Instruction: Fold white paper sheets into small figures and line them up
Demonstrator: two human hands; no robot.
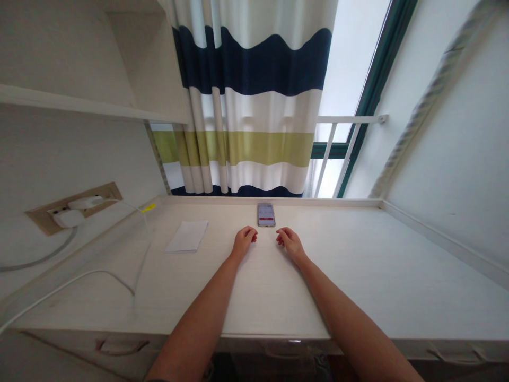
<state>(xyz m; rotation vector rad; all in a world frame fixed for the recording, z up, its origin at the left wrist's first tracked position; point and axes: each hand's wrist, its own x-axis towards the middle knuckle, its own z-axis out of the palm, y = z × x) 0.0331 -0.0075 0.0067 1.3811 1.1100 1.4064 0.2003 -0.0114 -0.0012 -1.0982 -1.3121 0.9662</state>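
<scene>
Both my forearms stretch forward over a pale wooden desk (358,276). My left hand (243,240) rests on the desk with its fingers curled under, holding nothing. My right hand (289,242) lies beside it, a small gap apart, its fingers also curled with nothing in them. Just beyond the two hands, a phone (266,214) lies flat near the desk's far edge with its screen lit. Neither hand touches it.
A white sheet of paper (187,236) lies left of my hands. A wall socket (75,209) with white plugs sits at the left, and a white cable (79,278) trails over the desk. A striped curtain (250,106) and a window hang behind; a shelf (79,103) juts out above left.
</scene>
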